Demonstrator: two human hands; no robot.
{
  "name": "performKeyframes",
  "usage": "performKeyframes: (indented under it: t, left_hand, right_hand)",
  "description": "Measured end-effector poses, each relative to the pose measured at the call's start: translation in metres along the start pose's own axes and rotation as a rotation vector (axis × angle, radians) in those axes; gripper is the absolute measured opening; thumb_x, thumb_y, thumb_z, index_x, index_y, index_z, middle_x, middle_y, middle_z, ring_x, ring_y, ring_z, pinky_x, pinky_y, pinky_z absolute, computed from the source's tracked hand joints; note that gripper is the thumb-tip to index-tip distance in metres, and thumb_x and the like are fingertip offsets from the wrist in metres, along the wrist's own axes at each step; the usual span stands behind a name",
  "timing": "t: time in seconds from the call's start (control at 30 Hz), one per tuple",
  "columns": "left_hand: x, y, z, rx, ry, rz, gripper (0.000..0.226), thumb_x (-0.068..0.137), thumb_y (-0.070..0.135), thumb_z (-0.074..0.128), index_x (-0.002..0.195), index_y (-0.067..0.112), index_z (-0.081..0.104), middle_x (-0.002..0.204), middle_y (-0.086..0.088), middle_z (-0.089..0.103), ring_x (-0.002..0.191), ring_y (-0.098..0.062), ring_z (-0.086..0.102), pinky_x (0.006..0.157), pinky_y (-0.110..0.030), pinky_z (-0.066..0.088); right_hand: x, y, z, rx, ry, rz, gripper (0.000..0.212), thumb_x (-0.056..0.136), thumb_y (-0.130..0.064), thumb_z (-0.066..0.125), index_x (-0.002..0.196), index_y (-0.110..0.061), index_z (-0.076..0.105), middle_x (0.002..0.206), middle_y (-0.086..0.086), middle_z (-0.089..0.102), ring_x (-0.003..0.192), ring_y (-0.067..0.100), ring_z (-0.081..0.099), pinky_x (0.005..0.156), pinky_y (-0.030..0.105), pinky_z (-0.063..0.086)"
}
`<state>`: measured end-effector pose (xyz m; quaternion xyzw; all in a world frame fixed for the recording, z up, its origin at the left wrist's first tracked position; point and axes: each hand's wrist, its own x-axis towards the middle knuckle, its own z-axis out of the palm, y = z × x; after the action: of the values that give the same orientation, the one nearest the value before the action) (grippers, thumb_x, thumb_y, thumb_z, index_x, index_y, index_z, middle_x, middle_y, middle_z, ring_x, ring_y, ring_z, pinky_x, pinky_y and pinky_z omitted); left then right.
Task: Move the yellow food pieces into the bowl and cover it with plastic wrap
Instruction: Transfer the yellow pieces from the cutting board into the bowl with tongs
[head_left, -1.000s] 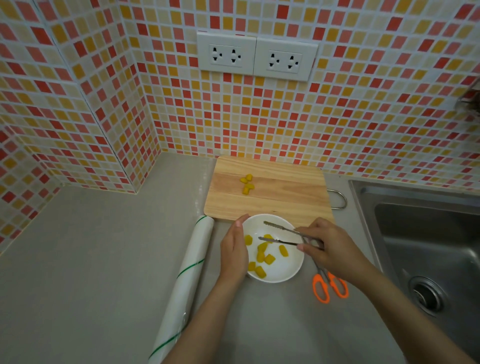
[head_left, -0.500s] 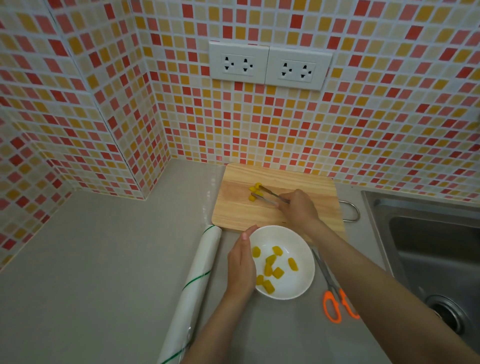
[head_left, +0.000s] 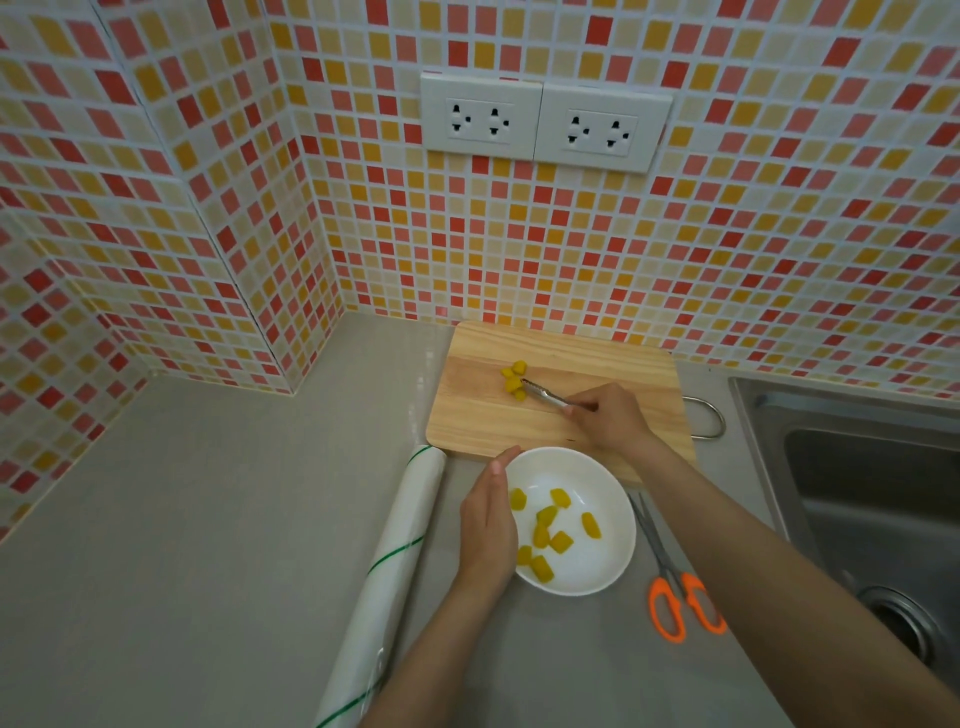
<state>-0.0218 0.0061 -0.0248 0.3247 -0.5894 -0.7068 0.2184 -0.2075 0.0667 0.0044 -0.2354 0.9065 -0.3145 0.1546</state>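
A white bowl (head_left: 597, 483) sits on the grey counter in front of a wooden cutting board (head_left: 478, 410). Several yellow food pieces (head_left: 545, 525) lie inside the bowl. A small cluster of yellow pieces (head_left: 513, 378) lies on the board. My left hand (head_left: 488, 525) rests flat against the bowl's left rim, holding nothing. My right hand (head_left: 610, 415) grips metal tongs (head_left: 545, 394) over the board; the tong tips touch the cluster. A roll of plastic wrap (head_left: 395, 561) lies left of the bowl.
Orange-handled scissors (head_left: 670, 587) lie right of the bowl. A steel sink (head_left: 857, 483) fills the right side. Tiled walls meet in a corner at the back left, with two wall sockets (head_left: 543, 122) above the board.
My right hand moved the tongs from above the bowl out to the cluster on the board. The tongs now press closer on a piece. My left hand stayed at the bowl.
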Motion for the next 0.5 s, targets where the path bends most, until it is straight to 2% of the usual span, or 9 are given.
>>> performKeyframes:
  t: [0.13,0.27,0.33,0.4,0.5]
  left_hand:
    - [0.0,0.002,0.0,0.03,-0.004,0.015,0.038,0.097,0.04,0.027,0.099,0.046,0.065,0.111,0.014,0.067,0.11,-0.01,0.06,0.096,-0.033,0.048]
    - [-0.002,0.003,0.001,0.039,-0.01,0.017,0.039,0.091,0.048,0.027,0.102,0.046,0.063,0.118,0.01,0.065,0.113,-0.01,0.058,0.101,-0.039,0.046]
    - [-0.003,0.004,0.001,0.043,-0.008,0.009,0.039,0.088,0.051,0.027,0.101,0.046,0.063,0.118,0.01,0.065,0.113,-0.011,0.058,0.102,-0.039,0.045]
    - [-0.003,0.004,0.002,0.044,-0.007,0.007,0.037,0.092,0.049,0.028,0.098,0.048,0.064,0.115,0.012,0.065,0.113,-0.011,0.058,0.101,-0.037,0.046]
    - [-0.004,0.004,0.002,0.046,-0.005,0.006,0.038,0.099,0.039,0.027,0.098,0.047,0.064,0.11,0.017,0.066,0.11,-0.01,0.059,0.097,-0.033,0.047]
  right_hand:
    - [-0.007,0.005,-0.003,0.018,0.016,0.009,0.02,0.085,-0.014,0.063,0.102,-0.009,0.072,0.101,0.011,0.074,0.093,0.024,0.064,0.071,0.024,0.042]
    - [-0.019,0.01,-0.011,0.017,0.069,-0.032,0.021,0.084,-0.016,0.064,0.102,-0.009,0.073,0.1,0.011,0.074,0.092,0.023,0.065,0.067,0.025,0.041]
    - [-0.022,0.009,-0.016,0.004,0.049,-0.052,0.021,0.084,-0.018,0.065,0.1,-0.008,0.073,0.095,0.016,0.074,0.087,0.028,0.064,0.068,0.031,0.04]
    - [-0.02,0.005,-0.017,-0.036,-0.007,-0.061,0.022,0.084,-0.022,0.065,0.097,-0.006,0.074,0.089,0.021,0.073,0.079,0.031,0.062,0.063,0.031,0.036]
    - [-0.014,-0.004,-0.009,-0.099,-0.064,-0.048,0.022,0.085,-0.025,0.064,0.095,-0.009,0.075,0.086,0.016,0.073,0.073,0.025,0.06,0.06,0.029,0.034]
